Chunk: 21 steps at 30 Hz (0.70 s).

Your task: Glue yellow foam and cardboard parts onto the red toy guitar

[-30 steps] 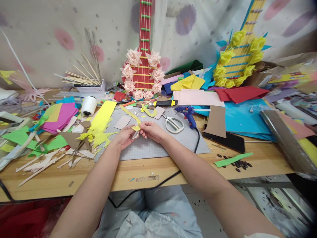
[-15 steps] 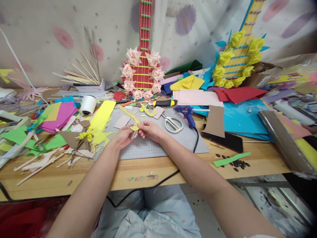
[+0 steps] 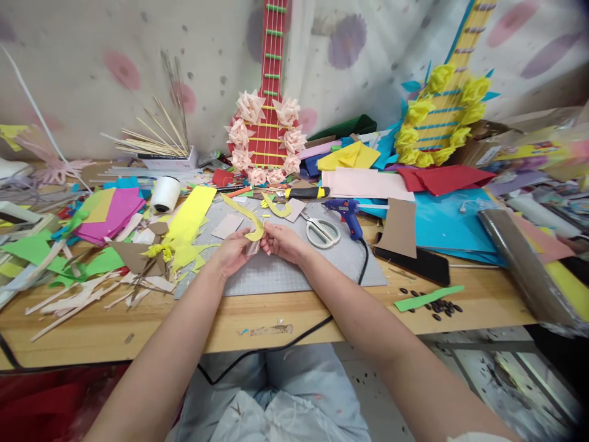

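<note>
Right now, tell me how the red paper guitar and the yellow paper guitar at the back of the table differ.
The red guitar stands nearly upright against the curtain; the yellow guitar leans to the right. The red guitar is ringed with pale pink paper flowers, the yellow guitar with yellow ones. The red guitar has green frets, the yellow guitar blue ones and blue leaf points. Both are flat paper crafts with strings, standing behind the clutter.
</note>
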### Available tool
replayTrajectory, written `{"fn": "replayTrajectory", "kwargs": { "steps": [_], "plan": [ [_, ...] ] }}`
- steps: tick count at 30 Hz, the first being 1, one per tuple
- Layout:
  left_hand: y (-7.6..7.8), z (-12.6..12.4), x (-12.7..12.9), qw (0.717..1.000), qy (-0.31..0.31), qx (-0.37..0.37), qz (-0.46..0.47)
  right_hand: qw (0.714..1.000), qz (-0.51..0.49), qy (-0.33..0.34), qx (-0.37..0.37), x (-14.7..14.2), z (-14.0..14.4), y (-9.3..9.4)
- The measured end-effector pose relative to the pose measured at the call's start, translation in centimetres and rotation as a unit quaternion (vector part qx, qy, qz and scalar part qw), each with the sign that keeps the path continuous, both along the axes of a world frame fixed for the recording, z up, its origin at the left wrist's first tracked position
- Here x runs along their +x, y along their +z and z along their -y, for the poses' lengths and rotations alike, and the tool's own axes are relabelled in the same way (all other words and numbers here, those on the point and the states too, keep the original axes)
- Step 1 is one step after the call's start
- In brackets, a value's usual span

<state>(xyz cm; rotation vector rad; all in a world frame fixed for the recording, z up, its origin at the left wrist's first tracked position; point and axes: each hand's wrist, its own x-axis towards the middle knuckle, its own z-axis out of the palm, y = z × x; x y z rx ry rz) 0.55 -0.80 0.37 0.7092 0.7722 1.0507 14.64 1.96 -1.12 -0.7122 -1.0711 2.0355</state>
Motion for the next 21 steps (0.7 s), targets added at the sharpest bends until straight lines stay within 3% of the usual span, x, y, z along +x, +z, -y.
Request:
{"fn": "replayTrajectory", "kwargs": {
  "steps": [21],
  "plan": [
    [0.19,0.4,0.03,1.0,0.01,-0.009,-0.023,1.0,0.012,-0.016,0.003,-0.4,0.3,0.18]
  ]
}}
